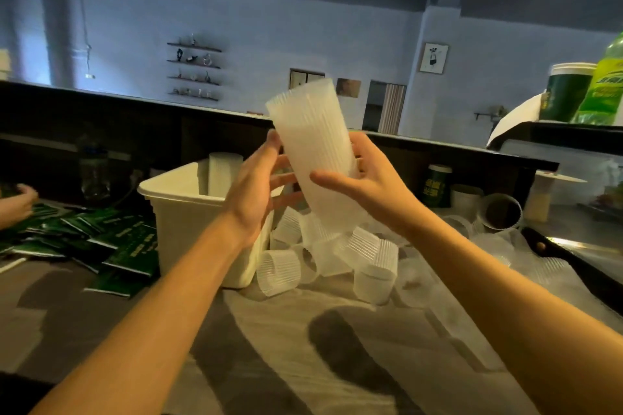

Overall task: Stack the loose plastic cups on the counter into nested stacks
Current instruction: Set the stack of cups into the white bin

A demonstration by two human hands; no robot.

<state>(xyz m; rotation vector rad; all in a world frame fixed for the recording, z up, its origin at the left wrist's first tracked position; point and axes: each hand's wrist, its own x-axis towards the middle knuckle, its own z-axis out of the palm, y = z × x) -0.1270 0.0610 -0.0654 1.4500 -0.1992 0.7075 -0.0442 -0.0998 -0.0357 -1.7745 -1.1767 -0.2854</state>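
A tall nested stack of ribbed, translucent white plastic cups (315,158) is held up in the air at the middle of the view, tilted so its top leans toward eleven o'clock and its lower end points down at the pile. The right hand (365,178) cradles it from the three o'clock side, thumb across the front and fingers curled behind, so it grips the lower half. The left hand (258,185) stands at nine o'clock of the stack, fingers nearly straight, their tips touching its side; it seems to steady or square up the column rather than clasp it. Holding it raised and slanted likely keeps the cups seated in one another while leaving the open end free for the next cup.

Below, toward six o'clock of the stack, loose ribbed translucent cups (374,266) lie tumbled on the pale streaked counter (269,347), some on their sides, so much of the task is probably left. At eight o'clock sits a cream rectangular plastic tub (188,222) with another finished white cup stack (225,172) standing inside, presumably where full stacks go. Further toward nine o'clock, dark green printed packets (101,239) lie scattered, with another person's hand (17,205) at the edge.
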